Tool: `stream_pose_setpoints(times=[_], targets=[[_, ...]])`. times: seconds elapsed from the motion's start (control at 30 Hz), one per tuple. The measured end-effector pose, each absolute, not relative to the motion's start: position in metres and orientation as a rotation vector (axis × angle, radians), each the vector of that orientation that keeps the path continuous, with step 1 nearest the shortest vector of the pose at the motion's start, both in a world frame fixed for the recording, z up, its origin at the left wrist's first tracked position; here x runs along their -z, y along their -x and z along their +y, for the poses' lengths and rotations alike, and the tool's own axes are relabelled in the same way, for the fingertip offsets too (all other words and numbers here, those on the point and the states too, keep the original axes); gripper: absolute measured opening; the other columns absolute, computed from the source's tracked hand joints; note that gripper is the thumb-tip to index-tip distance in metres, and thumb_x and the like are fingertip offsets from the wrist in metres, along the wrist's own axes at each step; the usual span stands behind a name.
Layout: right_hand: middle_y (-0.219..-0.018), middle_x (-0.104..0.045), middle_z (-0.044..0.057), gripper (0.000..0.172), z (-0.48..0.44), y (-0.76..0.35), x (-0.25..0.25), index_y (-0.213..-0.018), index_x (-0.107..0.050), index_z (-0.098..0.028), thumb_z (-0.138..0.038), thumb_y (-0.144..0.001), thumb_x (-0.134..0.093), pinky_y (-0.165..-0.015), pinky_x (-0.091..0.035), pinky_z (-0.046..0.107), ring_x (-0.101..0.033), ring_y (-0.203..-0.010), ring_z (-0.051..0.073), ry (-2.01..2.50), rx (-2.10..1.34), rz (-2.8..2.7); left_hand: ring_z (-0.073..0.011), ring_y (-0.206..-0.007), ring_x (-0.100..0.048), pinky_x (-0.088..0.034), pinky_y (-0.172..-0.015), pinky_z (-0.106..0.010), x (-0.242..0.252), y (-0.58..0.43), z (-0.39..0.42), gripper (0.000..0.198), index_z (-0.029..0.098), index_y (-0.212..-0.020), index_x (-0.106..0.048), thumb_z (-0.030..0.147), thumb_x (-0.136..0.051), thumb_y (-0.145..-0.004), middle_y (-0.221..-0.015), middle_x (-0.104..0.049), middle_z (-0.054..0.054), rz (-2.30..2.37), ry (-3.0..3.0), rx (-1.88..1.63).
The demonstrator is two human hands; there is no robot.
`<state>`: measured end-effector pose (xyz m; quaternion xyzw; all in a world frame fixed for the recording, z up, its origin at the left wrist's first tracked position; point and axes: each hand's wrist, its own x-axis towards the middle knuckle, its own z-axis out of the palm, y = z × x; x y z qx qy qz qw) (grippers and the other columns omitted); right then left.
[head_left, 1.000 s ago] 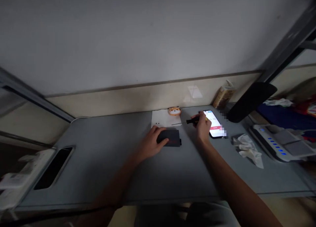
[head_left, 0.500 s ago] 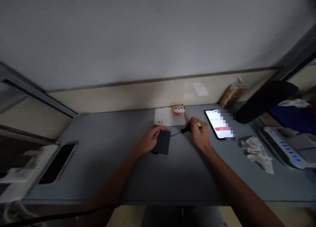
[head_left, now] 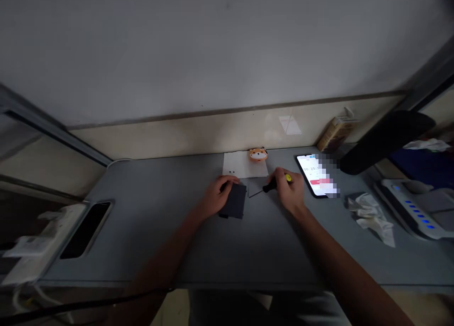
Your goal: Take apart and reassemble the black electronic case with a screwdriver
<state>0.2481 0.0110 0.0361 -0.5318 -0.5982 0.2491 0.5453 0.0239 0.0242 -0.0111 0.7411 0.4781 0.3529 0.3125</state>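
On the desk lies a small dark rectangular case, flat and square-edged. My left hand grips its upper left side, the fingers curled over the far edge. A screwdriver with a black handle and a yellow end is closed in my right hand. Its thin shaft points left, the tip just off the case's right edge. Beyond the case is a white paper sheet with two tiny dark pieces, probably screws, at its near left. An orange animal-faced object sits on the sheet's far right.
A lit phone with a timer lies right of my right hand. Crumpled tissue, a power strip, a dark cylinder and a drink carton stand further right. A dark-screened phone lies at the left.
The screwdriver's tip has drawn back from the case's right edge and dropped a little lower. My left hand still holds the case. The whole view has shifted slightly.
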Motion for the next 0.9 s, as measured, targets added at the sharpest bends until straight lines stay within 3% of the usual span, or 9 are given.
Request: stream_pose_setpoints(times=[0.37, 0.57, 0.9], targets=[[-0.045, -0.055, 0.000, 0.052, 0.011, -0.249, -0.035, -0.050, -0.062, -0.022, -0.049, -0.091, -0.045, -0.050, -0.038, 0.028, -0.048, -0.044, 0.013, 1.259, -0.551, -1.435, -0.0184, -0.101, -0.069, -0.054, -0.097, -0.036, 0.012, -0.026, 0.024, 0.023, 0.022, -0.099, -0.070, 0.016, -0.048, -0.096, -0.103, -0.074, -0.004, 1.253, -2.013, -0.999], [-0.039, -0.049, 0.000, 0.055, 0.008, -0.247, -0.039, -0.042, -0.057, -0.022, -0.052, -0.087, -0.047, -0.046, -0.036, 0.026, -0.044, -0.040, 0.012, 1.224, -0.719, -1.411, -0.0196, -0.099, -0.067, -0.054, -0.095, -0.037, 0.008, -0.026, 0.024, 0.020, 0.024, -0.096, -0.070, 0.017, -0.052, -0.096, -0.097, -0.073, -0.004, 1.265, -2.147, -1.022], [-0.039, -0.050, -0.001, 0.050, -0.001, -0.234, -0.039, -0.044, -0.059, -0.022, -0.046, -0.086, -0.047, -0.045, -0.035, 0.025, -0.045, -0.039, 0.011, 1.139, -0.838, -1.469, -0.0199, -0.100, -0.064, -0.052, -0.095, -0.039, 0.005, -0.024, 0.023, 0.019, 0.023, -0.092, -0.070, 0.019, -0.052, -0.097, -0.098, -0.070, -0.004, 1.236, -2.263, -1.099]])
